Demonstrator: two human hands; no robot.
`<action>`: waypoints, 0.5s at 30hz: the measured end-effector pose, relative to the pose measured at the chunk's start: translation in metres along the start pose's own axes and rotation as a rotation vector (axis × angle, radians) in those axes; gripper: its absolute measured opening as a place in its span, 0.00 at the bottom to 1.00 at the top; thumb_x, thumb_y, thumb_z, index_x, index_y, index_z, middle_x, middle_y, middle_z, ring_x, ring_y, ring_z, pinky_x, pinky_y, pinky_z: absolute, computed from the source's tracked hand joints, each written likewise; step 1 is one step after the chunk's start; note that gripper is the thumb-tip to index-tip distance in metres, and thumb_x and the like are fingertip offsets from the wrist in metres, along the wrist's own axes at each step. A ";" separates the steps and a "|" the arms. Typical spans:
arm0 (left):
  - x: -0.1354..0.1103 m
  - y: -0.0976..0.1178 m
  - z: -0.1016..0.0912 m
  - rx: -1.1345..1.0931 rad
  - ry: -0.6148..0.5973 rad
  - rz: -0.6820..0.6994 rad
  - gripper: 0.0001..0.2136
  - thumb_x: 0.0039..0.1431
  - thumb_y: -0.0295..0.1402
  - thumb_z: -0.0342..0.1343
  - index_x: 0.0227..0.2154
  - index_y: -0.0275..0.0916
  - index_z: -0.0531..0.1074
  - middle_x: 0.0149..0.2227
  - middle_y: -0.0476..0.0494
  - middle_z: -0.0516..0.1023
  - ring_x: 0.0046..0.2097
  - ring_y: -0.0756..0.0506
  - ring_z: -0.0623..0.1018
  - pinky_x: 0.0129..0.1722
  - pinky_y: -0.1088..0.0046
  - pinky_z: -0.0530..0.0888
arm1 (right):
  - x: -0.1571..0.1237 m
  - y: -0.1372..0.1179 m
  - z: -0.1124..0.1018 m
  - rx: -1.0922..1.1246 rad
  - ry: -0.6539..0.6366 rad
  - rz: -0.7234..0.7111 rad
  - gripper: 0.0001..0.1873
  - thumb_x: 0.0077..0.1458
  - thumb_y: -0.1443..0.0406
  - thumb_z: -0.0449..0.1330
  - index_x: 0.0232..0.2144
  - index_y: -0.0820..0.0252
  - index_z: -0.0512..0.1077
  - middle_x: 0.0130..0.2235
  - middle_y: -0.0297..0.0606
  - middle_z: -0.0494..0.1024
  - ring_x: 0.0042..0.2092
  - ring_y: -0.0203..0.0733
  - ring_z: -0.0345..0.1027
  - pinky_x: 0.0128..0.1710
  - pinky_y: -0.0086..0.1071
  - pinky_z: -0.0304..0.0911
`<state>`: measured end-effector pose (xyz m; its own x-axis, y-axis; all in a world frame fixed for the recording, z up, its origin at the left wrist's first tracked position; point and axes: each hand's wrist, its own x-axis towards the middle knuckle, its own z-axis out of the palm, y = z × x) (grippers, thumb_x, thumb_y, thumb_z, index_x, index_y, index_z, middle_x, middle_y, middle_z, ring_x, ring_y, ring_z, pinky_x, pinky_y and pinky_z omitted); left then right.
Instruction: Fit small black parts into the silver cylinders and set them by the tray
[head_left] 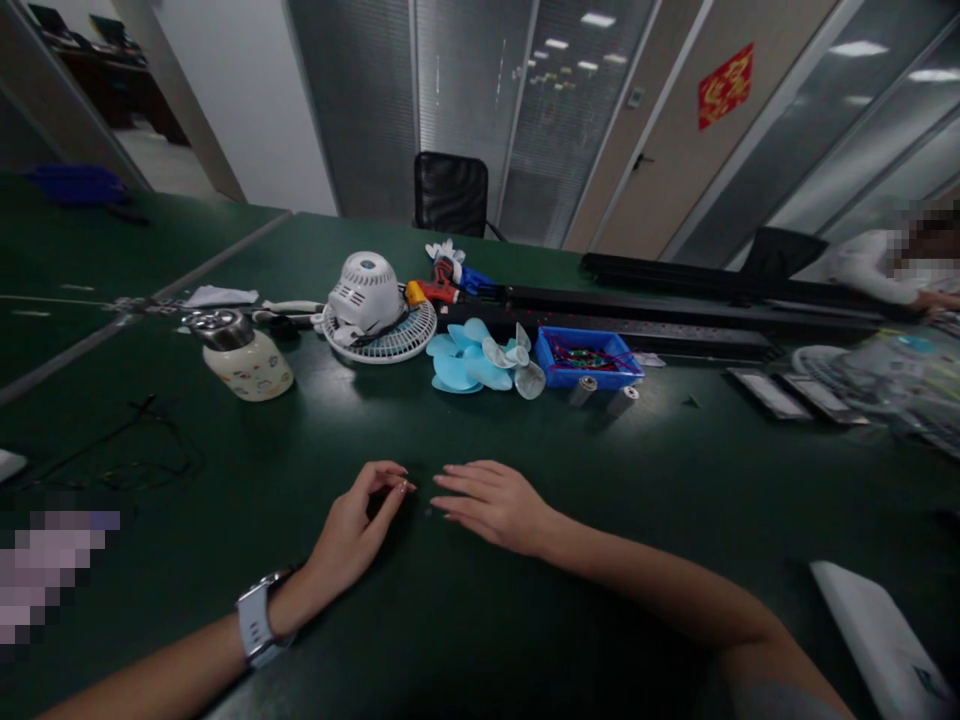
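Note:
My left hand (358, 528) rests on the dark green table (525, 620) with a watch (256, 620) on its wrist. Its fingers curl inward, thumb and fingertips pinched together; whether they hold anything is too small to tell. My right hand (491, 505) lies flat just to its right, fingers stretched out and pointing left, holding nothing. The two sets of fingertips are a few centimetres apart. A tiny dark speck (428, 513) lies on the table between them.
Further back stand a white fan motor housing (366, 290) on a fan grille (386, 343), blue fan blades (459, 367), a clear blade (520, 362), a blue bin of wires (589, 357) and a cream lidded jar (246, 362). Another person (892, 262) sits far right.

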<state>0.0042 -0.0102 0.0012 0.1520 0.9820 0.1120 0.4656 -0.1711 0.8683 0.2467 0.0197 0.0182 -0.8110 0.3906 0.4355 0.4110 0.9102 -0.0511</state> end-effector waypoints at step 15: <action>-0.001 0.006 -0.002 0.011 -0.055 -0.036 0.10 0.64 0.39 0.50 0.45 0.43 0.65 0.41 0.45 0.78 0.43 0.42 0.79 0.39 0.65 0.75 | -0.060 0.074 -0.059 0.073 0.529 0.651 0.10 0.55 0.64 0.62 0.41 0.56 0.77 0.40 0.38 0.82 0.41 0.42 0.77 0.44 0.38 0.72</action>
<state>0.0049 -0.0122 0.0072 0.1824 0.9818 0.0536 0.4809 -0.1366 0.8661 0.3503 0.0560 0.0419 -0.1116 0.7413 0.6618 0.6866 0.5390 -0.4879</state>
